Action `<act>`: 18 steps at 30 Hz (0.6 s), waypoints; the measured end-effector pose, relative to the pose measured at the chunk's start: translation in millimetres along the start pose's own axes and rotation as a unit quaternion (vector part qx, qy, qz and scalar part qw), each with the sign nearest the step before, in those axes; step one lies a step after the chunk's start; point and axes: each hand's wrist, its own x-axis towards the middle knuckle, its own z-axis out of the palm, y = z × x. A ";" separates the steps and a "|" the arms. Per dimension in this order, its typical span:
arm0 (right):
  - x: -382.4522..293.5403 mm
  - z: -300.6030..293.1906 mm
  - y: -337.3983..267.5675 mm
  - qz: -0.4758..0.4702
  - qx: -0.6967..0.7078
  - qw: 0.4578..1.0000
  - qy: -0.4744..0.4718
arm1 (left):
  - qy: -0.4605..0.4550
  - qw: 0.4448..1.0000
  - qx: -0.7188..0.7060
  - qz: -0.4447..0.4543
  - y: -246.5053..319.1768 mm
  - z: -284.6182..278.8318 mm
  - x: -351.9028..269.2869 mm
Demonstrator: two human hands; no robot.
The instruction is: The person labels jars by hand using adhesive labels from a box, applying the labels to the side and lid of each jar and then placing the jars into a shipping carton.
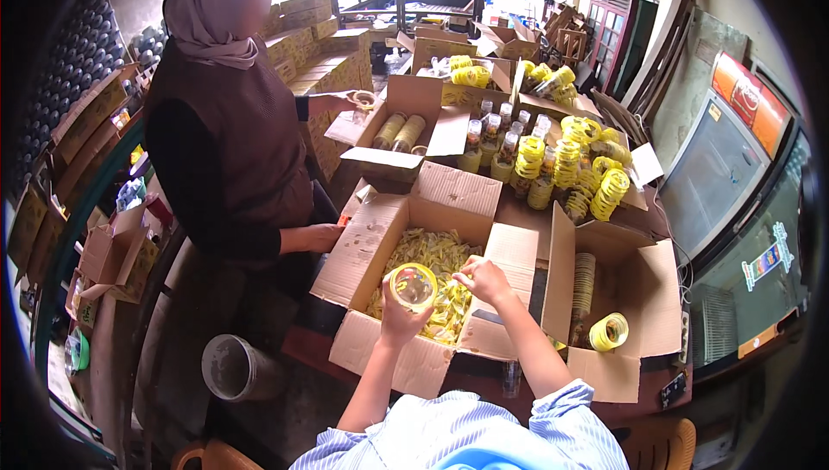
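My left hand (398,321) holds a clear plastic container (414,288) with a yellow rim, its round end facing up. It is above an open cardboard box (396,348) heaped with small yellow and clear packets (431,246). To the right of the container, my right hand (487,282) hovers over the same box with thumb and fingers drawn together. Whether something small is pinched there is too fine to make out. Another open box (659,295) on the right has a row of stacked containers (583,282) and a yellow-rimmed container (609,332) inside.
A co-worker (223,126) stands at the left, one hand at an open carton (414,97). Stacks of yellow rings (567,162) and clear bottles or cups (492,126) crowd the table's far side. A bucket (230,366) stands at lower left, a display fridge (719,159) at right.
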 end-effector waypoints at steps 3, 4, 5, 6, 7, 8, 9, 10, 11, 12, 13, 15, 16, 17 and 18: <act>5.0 -7.8 -4.9 -0.050 0.029 0.998 0.009 | 0.018 1.000 -0.023 -0.007 -1.1 1.5 8.6; 6.3 -12.1 -5.8 -0.074 0.061 0.995 0.022 | 0.008 1.000 -0.012 -0.027 2.2 2.0 9.9; 5.8 -16.3 -7.5 -0.075 0.059 0.995 0.021 | 0.010 1.000 -0.012 -0.027 5.6 3.1 11.2; 2.3 -22.9 -16.4 -0.053 0.124 0.990 0.040 | 0.007 1.000 0.009 -0.024 9.4 3.6 10.7; 4.0 -26.1 -22.1 -0.031 0.187 0.980 0.061 | 0.004 0.999 0.029 -0.018 9.6 5.2 12.2; 1.4 -19.5 -24.6 -0.046 0.294 0.949 0.106 | -0.003 1.000 0.016 -0.013 5.0 6.2 7.9; 0.5 -19.2 -37.0 -0.082 0.292 0.943 0.138 | 0.008 0.999 0.036 0.006 3.8 4.5 6.4; -7.2 -26.7 -60.2 -0.130 0.253 0.945 0.162 | 0.016 0.996 0.080 0.025 0.3 1.3 2.8; -12.3 -30.1 -71.7 -0.159 0.217 0.950 0.158 | 0.020 0.992 0.117 0.047 -1.7 2.8 1.1; -16.3 -30.6 -79.2 -0.180 0.182 0.953 0.163 | 0.014 0.991 0.120 0.048 -2.3 6.0 -0.6; -19.8 -29.5 -82.8 -0.200 0.149 0.954 0.165 | 0.008 0.991 0.125 0.047 1.2 8.0 -1.3; -19.2 -23.7 -77.8 -0.220 0.117 0.952 0.179 | 0.002 0.987 0.148 0.063 9.5 10.7 3.2; -19.2 -21.4 -75.9 -0.238 0.086 0.950 0.186 | -0.012 0.987 0.151 0.056 13.9 12.1 4.9; -20.8 -21.0 -73.7 -0.237 0.085 0.949 0.189 | -0.026 0.986 0.155 0.048 17.0 12.5 5.9; -21.1 -21.9 -73.5 -0.267 0.050 0.943 0.192 | -0.056 0.989 0.132 0.026 18.4 9.9 7.3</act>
